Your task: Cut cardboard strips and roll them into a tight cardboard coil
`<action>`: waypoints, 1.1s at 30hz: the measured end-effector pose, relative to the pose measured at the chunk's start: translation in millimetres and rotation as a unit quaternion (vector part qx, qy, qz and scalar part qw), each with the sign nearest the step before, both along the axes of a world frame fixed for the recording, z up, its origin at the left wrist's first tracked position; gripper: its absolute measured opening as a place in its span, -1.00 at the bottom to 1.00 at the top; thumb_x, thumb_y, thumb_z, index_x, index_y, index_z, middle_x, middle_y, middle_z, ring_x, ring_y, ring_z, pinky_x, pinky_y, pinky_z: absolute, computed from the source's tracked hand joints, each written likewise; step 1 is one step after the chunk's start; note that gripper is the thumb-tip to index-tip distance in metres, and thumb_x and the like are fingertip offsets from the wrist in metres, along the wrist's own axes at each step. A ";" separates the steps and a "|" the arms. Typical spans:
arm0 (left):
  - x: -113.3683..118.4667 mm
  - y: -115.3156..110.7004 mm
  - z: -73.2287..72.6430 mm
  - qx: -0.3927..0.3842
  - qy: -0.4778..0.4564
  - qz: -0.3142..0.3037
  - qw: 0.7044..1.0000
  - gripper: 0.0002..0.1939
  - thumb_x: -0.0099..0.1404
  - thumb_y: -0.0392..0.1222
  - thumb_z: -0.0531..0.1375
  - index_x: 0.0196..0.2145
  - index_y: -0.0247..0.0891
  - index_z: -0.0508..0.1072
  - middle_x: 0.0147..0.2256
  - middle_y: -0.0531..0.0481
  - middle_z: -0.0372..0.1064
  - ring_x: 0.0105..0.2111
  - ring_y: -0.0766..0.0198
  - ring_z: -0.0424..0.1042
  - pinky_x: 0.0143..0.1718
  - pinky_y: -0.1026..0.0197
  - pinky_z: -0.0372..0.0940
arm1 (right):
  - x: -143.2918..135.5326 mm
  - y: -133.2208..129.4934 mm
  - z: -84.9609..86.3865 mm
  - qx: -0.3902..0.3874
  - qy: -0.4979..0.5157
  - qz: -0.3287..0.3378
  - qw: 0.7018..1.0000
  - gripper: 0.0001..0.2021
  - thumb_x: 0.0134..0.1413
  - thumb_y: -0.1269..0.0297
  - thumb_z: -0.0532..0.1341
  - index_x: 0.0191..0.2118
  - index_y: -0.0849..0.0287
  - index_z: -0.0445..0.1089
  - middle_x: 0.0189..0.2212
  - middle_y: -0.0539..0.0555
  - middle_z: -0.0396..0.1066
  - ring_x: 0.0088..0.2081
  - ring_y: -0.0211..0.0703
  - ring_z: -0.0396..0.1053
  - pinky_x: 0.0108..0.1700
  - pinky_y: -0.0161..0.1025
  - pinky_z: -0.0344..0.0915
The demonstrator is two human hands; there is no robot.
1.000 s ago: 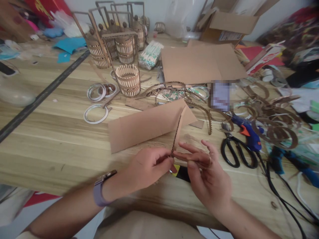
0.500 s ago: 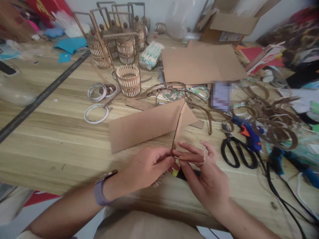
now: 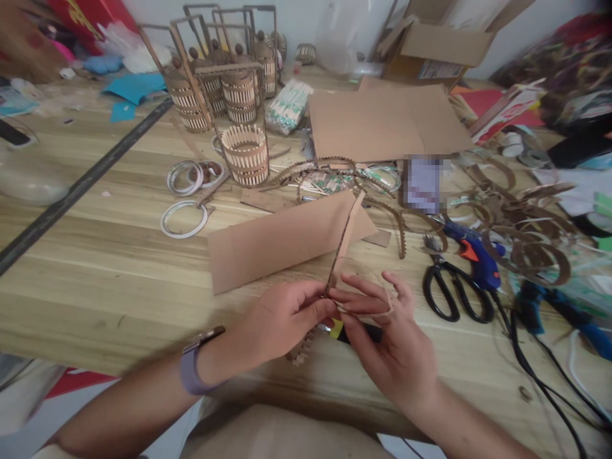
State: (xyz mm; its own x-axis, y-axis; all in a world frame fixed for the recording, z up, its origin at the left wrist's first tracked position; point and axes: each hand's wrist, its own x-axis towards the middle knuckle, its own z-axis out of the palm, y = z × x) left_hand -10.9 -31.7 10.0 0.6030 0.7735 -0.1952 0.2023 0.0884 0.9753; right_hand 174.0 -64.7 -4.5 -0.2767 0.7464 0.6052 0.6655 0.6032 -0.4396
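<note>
A narrow cardboard strip (image 3: pixel 345 239) with a dark corrugated edge slants up from my hands over a flat cardboard piece (image 3: pixel 277 239). My left hand (image 3: pixel 282 319), a watch on its wrist, pinches the near end between thumb and fingers. Close beside it, my right hand (image 3: pixel 401 344) grips the same end with thumb and index finger, its other fingers spread. A thin pale paper strip (image 3: pixel 389 294) curls past those fingers. Below the hands lie a yellow and black tool (image 3: pixel 337 331), mostly covered, and a ridged cardboard strip (image 3: pixel 300 352).
Black-handled scissors (image 3: pixel 447 293) and a blue glue gun (image 3: pixel 478 258) lie to the right, with cables. Curled cardboard strips (image 3: pixel 530 248) pile behind them. Tape rings (image 3: pixel 184 218), a slatted stick basket (image 3: pixel 245 156) and several finished lanterns (image 3: pixel 239 99) stand farther back.
The far end of the cardboard strip has swung slightly right, and its face shows more. My right hand has shifted a little left. More of the ridged strip and yellow tool shows beneath.
</note>
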 end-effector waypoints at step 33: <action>2.7 -0.3 -2.6 -0.021 -0.023 0.012 0.999 -0.71 0.44 -0.06 0.08 -0.15 -0.26 0.52 -0.23 -0.01 0.53 -0.20 0.24 0.48 -0.18 0.31 0.31 | -0.1 1.0 1.0 -0.005 0.006 -0.010 1.000 -0.87 0.21 0.42 0.21 -0.22 0.01 0.31 -0.26 -0.02 0.63 -0.09 -0.03 0.57 0.23 0.07 0.12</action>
State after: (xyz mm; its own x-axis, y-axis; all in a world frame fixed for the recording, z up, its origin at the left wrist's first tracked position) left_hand -8.2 -32.0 7.4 0.5931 0.7798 -0.2001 0.1538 0.1342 0.9789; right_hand 173.9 -63.8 -3.4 -0.2544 0.7581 0.6005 0.6729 0.5848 -0.4531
